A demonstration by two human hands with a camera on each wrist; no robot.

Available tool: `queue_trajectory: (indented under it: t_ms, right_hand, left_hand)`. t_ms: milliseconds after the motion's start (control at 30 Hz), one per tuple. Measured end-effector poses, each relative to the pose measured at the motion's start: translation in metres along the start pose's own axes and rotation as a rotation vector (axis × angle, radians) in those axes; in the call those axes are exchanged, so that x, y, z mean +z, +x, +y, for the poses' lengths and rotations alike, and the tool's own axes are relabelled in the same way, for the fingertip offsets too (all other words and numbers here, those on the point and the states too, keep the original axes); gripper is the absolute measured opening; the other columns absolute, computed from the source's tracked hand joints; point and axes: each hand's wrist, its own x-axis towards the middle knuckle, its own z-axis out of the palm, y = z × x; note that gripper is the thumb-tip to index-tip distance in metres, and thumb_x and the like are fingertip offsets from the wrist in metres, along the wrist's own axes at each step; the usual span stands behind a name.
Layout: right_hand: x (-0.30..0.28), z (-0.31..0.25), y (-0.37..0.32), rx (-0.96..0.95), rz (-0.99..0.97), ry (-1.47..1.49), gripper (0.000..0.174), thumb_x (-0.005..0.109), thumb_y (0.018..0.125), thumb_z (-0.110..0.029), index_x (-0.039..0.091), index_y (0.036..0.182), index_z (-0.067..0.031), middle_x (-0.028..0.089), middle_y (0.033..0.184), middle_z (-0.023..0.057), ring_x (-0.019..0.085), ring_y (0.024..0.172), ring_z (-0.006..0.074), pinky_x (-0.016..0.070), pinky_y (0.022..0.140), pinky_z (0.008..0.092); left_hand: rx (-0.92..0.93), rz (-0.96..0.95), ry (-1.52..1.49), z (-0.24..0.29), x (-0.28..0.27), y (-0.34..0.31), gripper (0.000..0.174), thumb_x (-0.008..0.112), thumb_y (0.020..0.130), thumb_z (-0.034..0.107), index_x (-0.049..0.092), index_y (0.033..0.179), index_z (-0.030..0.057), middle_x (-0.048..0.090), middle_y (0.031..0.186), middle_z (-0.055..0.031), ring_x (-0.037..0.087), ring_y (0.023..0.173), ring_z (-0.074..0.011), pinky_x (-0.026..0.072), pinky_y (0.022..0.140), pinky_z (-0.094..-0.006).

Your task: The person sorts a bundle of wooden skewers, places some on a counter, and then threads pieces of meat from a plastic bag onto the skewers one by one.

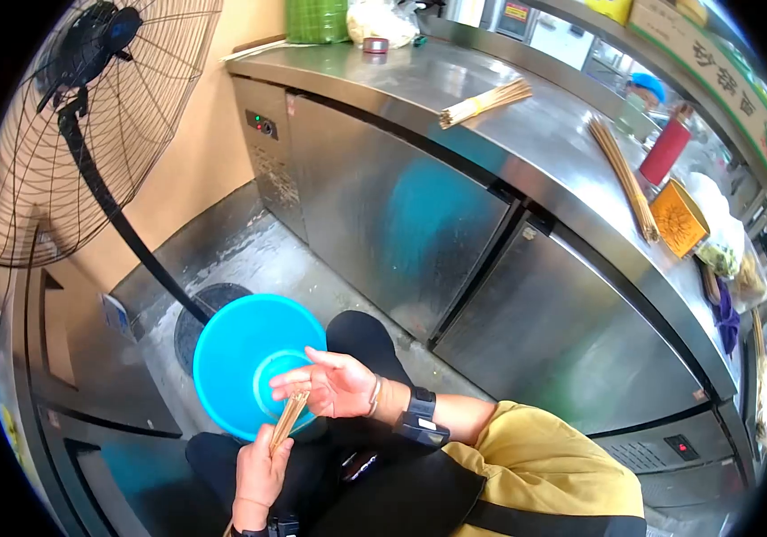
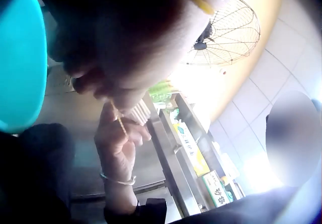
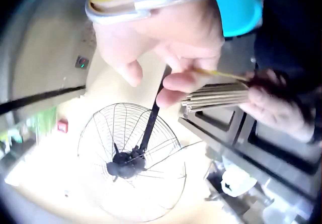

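Note:
My left hand [image 1: 258, 474] grips a bundle of thin wooden sticks [image 1: 287, 422] near the blue basin's [image 1: 227, 362] lower edge. Beside the bundle's upper end is my right hand [image 1: 340, 387], palm turned up. In the right wrist view, a thin yellow band [image 3: 221, 74] stretches from the right hand's fingers [image 3: 176, 83] towards the left hand [image 3: 282, 116], alongside the sticks [image 3: 214, 99]. The left wrist view shows the band [image 2: 121, 121] twisted across the right hand [image 2: 118, 141], with stick ends [image 2: 141, 113] behind it. The left hand's exact finger positions are partly hidden there.
Two stick bundles [image 1: 486, 103] [image 1: 625, 179] lie on the steel counter [image 1: 401, 76], with a red bottle [image 1: 667, 145] and an orange container [image 1: 679, 217] at the right. A large black fan [image 1: 101, 54] stands at the left, its pole passing behind the basin.

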Motion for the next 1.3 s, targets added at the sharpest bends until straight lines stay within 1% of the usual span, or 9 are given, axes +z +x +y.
queue_trajectory:
  t_ms: [400, 600, 667, 733, 800, 900, 1100, 1233, 1300]
  right_hand:
    - [0.033, 0.013, -0.012, -0.043, -0.064, -1.596, 0.032, 0.059, 0.087, -0.006, 0.057, 0.118, -0.0033, 0.061, 0.098, 0.0038, 0.056, 0.067, 0.0058, 0.0468, 0.060, 0.0209]
    - [-0.014, 0.035, -0.011, 0.203, 0.035, -0.919, 0.037, 0.056, 0.091, -0.018, 0.050, 0.126, -0.0074, 0.055, 0.080, 0.0002, 0.051, 0.071, 0.0069, 0.0414, 0.064, 0.0212]
    - [-0.021, 0.031, -0.007, -0.063, 0.208, -0.251, 0.038, 0.053, 0.092, -0.026, 0.049, 0.122, -0.0037, 0.054, 0.079, 0.0034, 0.046, 0.064, 0.0087, 0.0393, 0.060, 0.0221]
    - [-0.031, 0.015, -0.009, -0.110, 0.221, 0.050, 0.042, 0.052, 0.091, -0.028, 0.047, 0.124, -0.0034, 0.057, 0.085, 0.0073, 0.048, 0.066, 0.0093, 0.0411, 0.060, 0.0221]
    - [-0.020, 0.006, -0.015, -0.118, 0.207, 0.044, 0.045, 0.052, 0.091, -0.031, 0.046, 0.126, -0.0035, 0.057, 0.111, 0.0200, 0.051, 0.063, 0.0089, 0.0450, 0.058, 0.0203]
    - [-0.013, 0.000, -0.016, -0.100, 0.187, -0.038, 0.045, 0.048, 0.092, -0.041, 0.045, 0.129, -0.0146, 0.054, 0.115, 0.0276, 0.051, 0.060, 0.0082, 0.0446, 0.055, 0.0188]
    - [0.007, -0.009, -0.034, -0.188, 0.193, -0.627, 0.047, 0.049, 0.093, -0.038, 0.036, 0.135, -0.0200, 0.064, 0.098, 0.0192, 0.059, 0.066, 0.0110, 0.0444, 0.054, 0.0223]
    - [0.017, 0.019, -0.036, -0.313, 0.082, -2.412, 0.059, 0.072, 0.071, -0.024, 0.046, 0.122, -0.0081, 0.060, 0.098, 0.0151, 0.061, 0.083, 0.0315, 0.0489, 0.070, 0.0394]
    - [0.012, 0.031, -0.029, -0.517, 0.084, -2.563, 0.059, 0.070, 0.069, -0.022, 0.047, 0.122, -0.0087, 0.059, 0.099, 0.0153, 0.060, 0.091, 0.0315, 0.0481, 0.076, 0.0423]
  left_hand:
    - [-0.045, -0.075, 0.112, -0.026, 0.014, 0.012, 0.025, 0.054, 0.090, 0.024, 0.046, 0.106, 0.0072, 0.060, 0.076, -0.0223, 0.060, 0.074, -0.0400, 0.0473, 0.060, -0.0465]
    - [-0.063, -0.075, -0.715, -0.007, -0.003, 0.004, 0.046, 0.053, 0.089, 0.007, 0.036, 0.132, 0.0067, 0.060, 0.096, -0.0151, 0.059, 0.082, -0.0233, 0.0469, 0.069, -0.0361]
    - [-0.043, -0.045, -0.740, -0.007, -0.007, 0.000, 0.048, 0.055, 0.087, 0.003, 0.039, 0.132, 0.0059, 0.060, 0.106, -0.0141, 0.060, 0.092, -0.0233, 0.0470, 0.077, -0.0350]
    - [0.134, -0.039, -0.410, 0.000, -0.006, -0.001, 0.049, 0.058, 0.084, 0.002, 0.042, 0.131, 0.0066, 0.057, 0.119, -0.0174, 0.056, 0.110, -0.0298, 0.0454, 0.089, -0.0351]
    - [0.216, -0.034, -0.244, 0.011, -0.003, -0.003, 0.048, 0.060, 0.081, 0.000, 0.048, 0.126, 0.0070, 0.058, 0.117, -0.0176, 0.058, 0.105, -0.0336, 0.0474, 0.086, -0.0370]
    - [0.201, -0.051, -0.039, 0.012, -0.008, -0.004, 0.047, 0.061, 0.079, 0.005, 0.050, 0.124, 0.0101, 0.061, 0.108, -0.0177, 0.059, 0.096, -0.0371, 0.0492, 0.080, -0.0415]
    - [0.057, -0.162, 0.168, 0.019, -0.002, 0.010, 0.046, 0.060, 0.079, 0.008, 0.050, 0.124, 0.0129, 0.061, 0.105, -0.0190, 0.060, 0.093, -0.0380, 0.0485, 0.078, -0.0427]
    - [0.047, -0.275, 0.400, 0.007, 0.026, 0.021, 0.040, 0.061, 0.080, 0.013, 0.053, 0.118, 0.0126, 0.063, 0.094, -0.0191, 0.060, 0.085, -0.0387, 0.0476, 0.072, -0.0462]
    - [0.118, -0.257, 0.434, 0.001, 0.040, 0.025, 0.032, 0.063, 0.079, 0.016, 0.055, 0.109, 0.0088, 0.062, 0.090, -0.0187, 0.059, 0.081, -0.0389, 0.0462, 0.069, -0.0483]
